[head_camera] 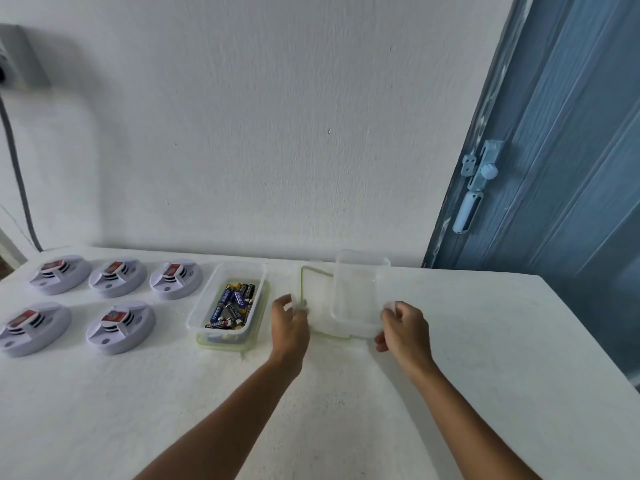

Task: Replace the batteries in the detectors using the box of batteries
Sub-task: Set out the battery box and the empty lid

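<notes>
the left hand (290,320) hovers at the left edge of a green-rimmed lid (313,299), fingers loosely curled; whether it touches or pinches that edge i cannot tell. the right hand (401,327) sits at the near right corner of an empty clear container (355,292) resting on that lid, fingers curled, its grip just as unclear through the blur.

just left of the left hand stands the open box of batteries (228,306), itself sitting on another green-rimmed lid. further left lie five detectors (119,327) in two rows, each showing a red-labelled battery, none yet opened.

the risk, as i judge it: the left wrist is close to the battery box, so a careless sweep could knock it and scatter cells. the light empty container could also slide off its lid if tugged unevenly.
</notes>
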